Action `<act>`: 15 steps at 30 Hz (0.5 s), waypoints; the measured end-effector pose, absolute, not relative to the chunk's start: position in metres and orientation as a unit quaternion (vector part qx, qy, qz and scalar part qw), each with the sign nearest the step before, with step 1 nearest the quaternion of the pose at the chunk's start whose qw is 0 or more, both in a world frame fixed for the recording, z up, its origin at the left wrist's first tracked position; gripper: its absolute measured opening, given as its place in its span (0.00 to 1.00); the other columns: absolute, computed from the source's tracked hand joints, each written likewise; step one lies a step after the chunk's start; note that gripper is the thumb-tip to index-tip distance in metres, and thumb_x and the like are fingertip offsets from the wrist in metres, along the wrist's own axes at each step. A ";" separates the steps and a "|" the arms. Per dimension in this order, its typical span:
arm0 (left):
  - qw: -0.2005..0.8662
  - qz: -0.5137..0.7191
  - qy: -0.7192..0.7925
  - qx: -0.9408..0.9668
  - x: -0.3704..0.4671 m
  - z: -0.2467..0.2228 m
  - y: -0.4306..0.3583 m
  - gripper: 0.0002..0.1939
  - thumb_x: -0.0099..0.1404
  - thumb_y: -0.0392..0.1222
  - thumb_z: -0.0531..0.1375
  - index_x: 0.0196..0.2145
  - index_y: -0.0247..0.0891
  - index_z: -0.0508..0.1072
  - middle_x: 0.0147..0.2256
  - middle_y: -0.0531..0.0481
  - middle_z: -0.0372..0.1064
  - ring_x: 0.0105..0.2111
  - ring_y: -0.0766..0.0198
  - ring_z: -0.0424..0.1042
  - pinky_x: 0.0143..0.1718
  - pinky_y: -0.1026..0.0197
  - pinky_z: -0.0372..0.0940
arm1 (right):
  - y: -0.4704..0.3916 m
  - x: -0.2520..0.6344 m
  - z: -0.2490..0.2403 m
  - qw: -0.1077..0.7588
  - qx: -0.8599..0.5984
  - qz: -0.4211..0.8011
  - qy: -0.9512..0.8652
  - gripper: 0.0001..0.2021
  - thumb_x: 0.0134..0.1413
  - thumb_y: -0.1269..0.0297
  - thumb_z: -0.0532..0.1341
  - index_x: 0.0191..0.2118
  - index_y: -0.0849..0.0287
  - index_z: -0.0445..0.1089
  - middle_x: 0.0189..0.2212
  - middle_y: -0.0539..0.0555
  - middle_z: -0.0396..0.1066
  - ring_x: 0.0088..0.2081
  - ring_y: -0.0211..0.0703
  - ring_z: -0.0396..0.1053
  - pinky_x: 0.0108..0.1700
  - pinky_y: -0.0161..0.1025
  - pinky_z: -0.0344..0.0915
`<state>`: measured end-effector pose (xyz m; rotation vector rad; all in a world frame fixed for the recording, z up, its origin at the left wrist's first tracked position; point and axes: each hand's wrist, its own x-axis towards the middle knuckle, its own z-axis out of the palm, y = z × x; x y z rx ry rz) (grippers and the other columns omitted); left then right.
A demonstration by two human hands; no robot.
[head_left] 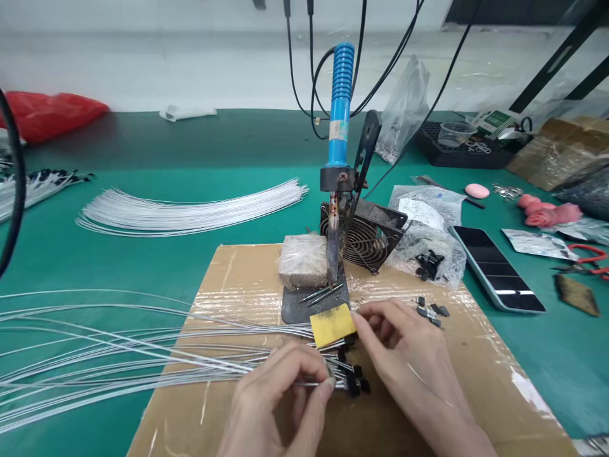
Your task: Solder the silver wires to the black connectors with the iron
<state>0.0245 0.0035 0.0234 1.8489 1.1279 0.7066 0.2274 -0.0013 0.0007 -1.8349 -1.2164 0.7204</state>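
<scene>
white thin wires (143,355) fan across the green table (71,254) from the left and gather on a taped cardboard sheet (476,381), their ends tipped with small black components (354,381). the left hand (276,406) pinches the bunched wire ends between thumb and fingers, closed on them. the right hand (404,355) grips a yellow pad (333,325) by its edge with fingertips, just above the wire tips. behind the pad stands a blue-handled soldering iron (341,108) clamped upright in a stand (309,301), beside a wrapped block (303,261) and a small fan (364,238). loose black components (431,310) lie right of the hands. farther right rests a phone (497,266); another curved bundle of wires (190,206) lies well behind.
</scene>
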 end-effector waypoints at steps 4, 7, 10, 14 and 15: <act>0.326 0.361 0.425 0.763 0.027 0.007 -0.003 0.11 0.68 0.27 0.59 0.34 0.43 0.74 0.35 0.53 0.75 0.36 0.61 0.76 0.39 0.61 0.70 | 0.009 0.215 -0.003 0.392 -0.719 0.281 -0.500 0.05 0.50 0.59 0.69 0.31 0.54 0.78 0.31 0.54 0.76 0.34 0.51 0.69 0.41 0.47 0.62; 0.271 0.415 0.420 0.761 0.028 -0.008 -0.010 0.13 0.68 0.25 0.59 0.39 0.44 0.75 0.39 0.50 0.73 0.39 0.60 0.74 0.44 0.57 0.68 | 0.010 0.213 -0.003 0.416 -0.709 0.325 -0.467 0.05 0.53 0.59 0.68 0.32 0.54 0.78 0.28 0.51 0.75 0.29 0.46 0.69 0.34 0.42 0.63; 0.219 0.427 0.423 0.768 0.022 -0.012 -0.010 0.14 0.67 0.24 0.60 0.41 0.44 0.74 0.43 0.48 0.71 0.43 0.57 0.72 0.46 0.55 0.66 | 0.009 0.220 0.000 0.470 -0.673 0.389 -0.419 0.11 0.55 0.53 0.69 0.33 0.54 0.76 0.29 0.50 0.77 0.30 0.42 0.74 0.33 0.36 0.70; 0.159 0.391 0.468 0.777 0.008 -0.007 -0.001 0.16 0.69 0.27 0.60 0.50 0.45 0.73 0.53 0.44 0.68 0.54 0.51 0.69 0.54 0.50 0.63 | 0.008 0.229 0.003 0.549 -0.631 0.403 -0.372 0.15 0.52 0.52 0.74 0.34 0.54 0.73 0.33 0.48 0.78 0.36 0.37 0.77 0.40 0.28 0.74; 0.148 0.370 0.483 0.780 0.005 -0.007 0.002 0.17 0.71 0.30 0.60 0.53 0.45 0.72 0.57 0.43 0.66 0.58 0.49 0.67 0.57 0.49 0.62 | 0.008 0.229 0.004 0.564 -0.625 0.400 -0.363 0.15 0.51 0.53 0.75 0.35 0.54 0.73 0.33 0.48 0.77 0.36 0.37 0.77 0.40 0.27 0.73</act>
